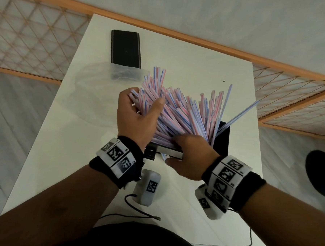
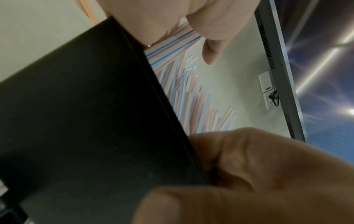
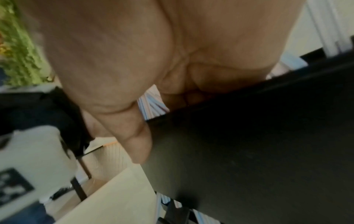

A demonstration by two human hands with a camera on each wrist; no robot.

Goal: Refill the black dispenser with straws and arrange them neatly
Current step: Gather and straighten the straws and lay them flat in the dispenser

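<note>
A black dispenser (image 1: 222, 139) stands on the white table (image 1: 81, 156), packed with a fanned, uneven bundle of pink-and-blue striped straws (image 1: 187, 109). My left hand (image 1: 146, 99) grips the upper left part of the bundle, thumb on one side and fingers on the other. My right hand (image 1: 173, 149) holds the dispenser's near wall: its fingers curl over the rim into the straw ends and its thumb (image 3: 138, 144) lies on the black front (image 3: 249, 144). In the left wrist view the dispenser's side (image 2: 86, 121) and the straws (image 2: 191, 98) show.
The dispenser's flat black lid (image 1: 126, 47) lies at the far end of the table, with a crumpled clear plastic bag (image 1: 96, 85) just in front of it. One straw (image 1: 239, 113) leans far out to the right. A small white tagged device (image 1: 148, 188) with a cable lies near me.
</note>
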